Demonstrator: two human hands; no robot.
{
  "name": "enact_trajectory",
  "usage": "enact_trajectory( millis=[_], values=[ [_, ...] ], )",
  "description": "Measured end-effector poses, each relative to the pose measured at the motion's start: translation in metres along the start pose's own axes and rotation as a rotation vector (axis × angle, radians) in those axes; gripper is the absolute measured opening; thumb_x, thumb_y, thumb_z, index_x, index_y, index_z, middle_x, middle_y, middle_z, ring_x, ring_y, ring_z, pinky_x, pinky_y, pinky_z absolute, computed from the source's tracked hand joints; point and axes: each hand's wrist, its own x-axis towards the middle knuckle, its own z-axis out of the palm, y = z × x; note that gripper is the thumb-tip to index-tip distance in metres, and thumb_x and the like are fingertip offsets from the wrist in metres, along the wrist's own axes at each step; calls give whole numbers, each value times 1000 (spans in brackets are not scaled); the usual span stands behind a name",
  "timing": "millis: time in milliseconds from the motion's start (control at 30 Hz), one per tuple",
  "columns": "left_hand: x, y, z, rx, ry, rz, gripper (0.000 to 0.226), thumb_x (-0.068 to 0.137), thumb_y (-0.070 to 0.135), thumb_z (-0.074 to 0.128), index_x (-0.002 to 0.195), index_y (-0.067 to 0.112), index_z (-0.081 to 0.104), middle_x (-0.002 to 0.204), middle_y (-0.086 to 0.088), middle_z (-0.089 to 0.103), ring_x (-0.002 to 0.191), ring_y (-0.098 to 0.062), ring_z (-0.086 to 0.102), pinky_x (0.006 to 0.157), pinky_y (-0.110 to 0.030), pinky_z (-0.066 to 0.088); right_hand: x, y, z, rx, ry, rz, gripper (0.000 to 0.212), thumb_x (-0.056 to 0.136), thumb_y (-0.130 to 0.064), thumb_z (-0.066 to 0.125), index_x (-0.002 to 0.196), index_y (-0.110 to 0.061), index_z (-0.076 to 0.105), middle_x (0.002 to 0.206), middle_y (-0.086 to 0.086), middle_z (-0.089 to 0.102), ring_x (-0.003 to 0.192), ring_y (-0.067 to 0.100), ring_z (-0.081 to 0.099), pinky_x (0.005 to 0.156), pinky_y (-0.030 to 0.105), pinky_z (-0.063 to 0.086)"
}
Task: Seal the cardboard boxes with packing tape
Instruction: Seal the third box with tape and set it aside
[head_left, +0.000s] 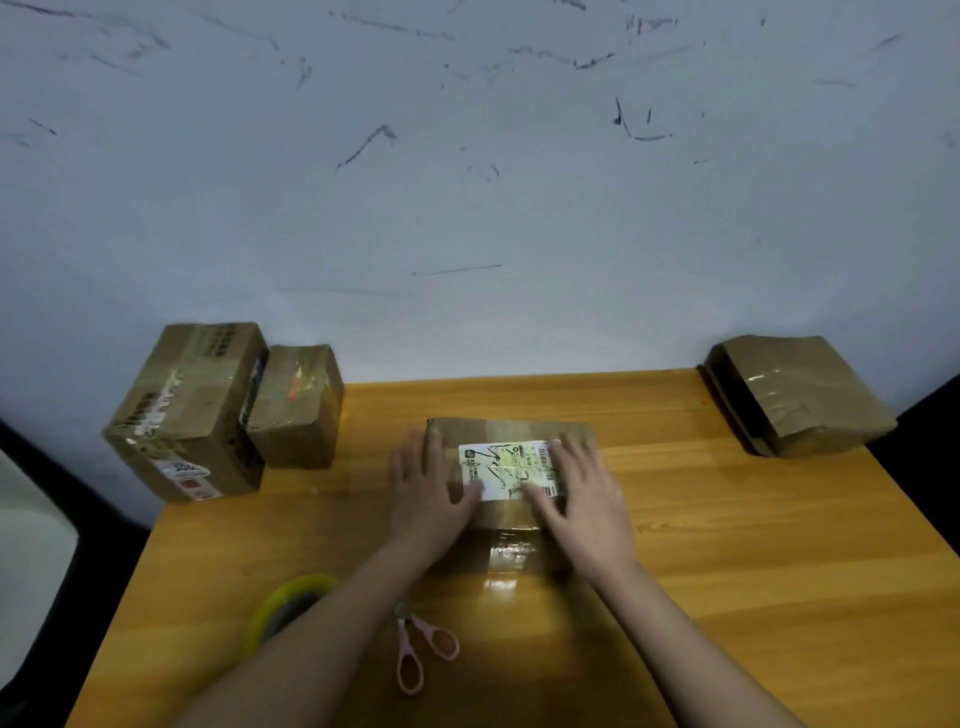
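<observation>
Nearest on the wooden table (779, 545) lie pink-handled scissors (418, 647) and, partly hidden under the left forearm, a roll of tape (283, 605). Beyond them, at the table's middle, sits a cardboard box (511, 488) with a white label (511, 470) on top. The left hand (428, 493) and right hand (584, 493) both lie flat on its top, fingers straight and spread, holding nothing. Farther back stand two boxes (208, 410) at left and another box (795, 395) at right.
</observation>
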Motion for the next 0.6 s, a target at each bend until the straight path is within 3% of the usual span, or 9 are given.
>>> enact_trajectory(
  millis=[67,100,167,233,333,400,467,533,600],
  values=[
    [13,-4,-8,-403,-49,-225,102,84,58,59,154,18,-3,161,-7,-2,147,-30,4,117,-47,15,14,8,-6,270,41,267,86,88,-69,44,154,-22,15,160,-2,14,148,20,12,118,40,13],
    [20,-6,-11,-648,-117,-305,99,83,52,64,154,17,5,159,-11,14,143,-32,21,114,-49,27,20,12,-9,533,-5,397,87,88,-58,57,153,-17,17,158,4,24,144,24,27,116,40,24],
    [22,-8,-10,-1028,-252,-410,79,85,39,68,147,11,30,135,-14,53,118,-29,54,92,-41,50,24,18,-5,1032,-124,548,88,85,-40,70,152,-15,20,146,10,45,125,23,49,103,36,41],
    [19,-7,-6,-1174,-307,-445,58,87,29,67,136,9,46,111,-10,66,95,-22,64,69,-29,54,23,26,0,1171,-221,600,97,77,-39,75,153,-22,18,134,7,56,113,21,59,89,35,49],
    [18,-7,-5,-1196,-310,-434,43,90,24,63,128,9,50,97,-5,67,83,-17,64,56,-21,51,24,29,2,1215,-274,601,95,79,-36,74,154,-21,16,116,3,63,97,18,64,73,28,50],
    [19,-9,-9,-1183,-339,-415,48,88,28,64,130,8,50,98,-3,67,85,-16,63,60,-22,50,27,28,-2,1189,-270,618,76,87,-31,68,149,-14,27,106,1,66,91,15,64,69,26,49],
    [20,-10,-13,-1064,-358,-378,67,83,39,67,139,10,43,113,-5,64,97,-19,61,71,-25,48,22,22,-4,1137,-274,612,61,88,-36,66,139,-10,43,104,1,68,90,15,65,66,26,50],
    [21,-13,-14,-868,-252,-354,82,82,44,69,146,11,31,134,-10,52,115,-26,54,85,-30,45,6,16,0,1095,-294,614,77,81,-54,68,139,-10,43,116,3,66,100,19,64,76,32,53],
    [21,-16,-15,-594,-25,-280,87,80,52,68,147,15,27,144,-9,41,124,-27,47,93,-37,45,-12,8,7,1068,-276,654,94,80,-57,68,149,-11,23,137,9,51,121,27,53,100,41,45]
  ],
)
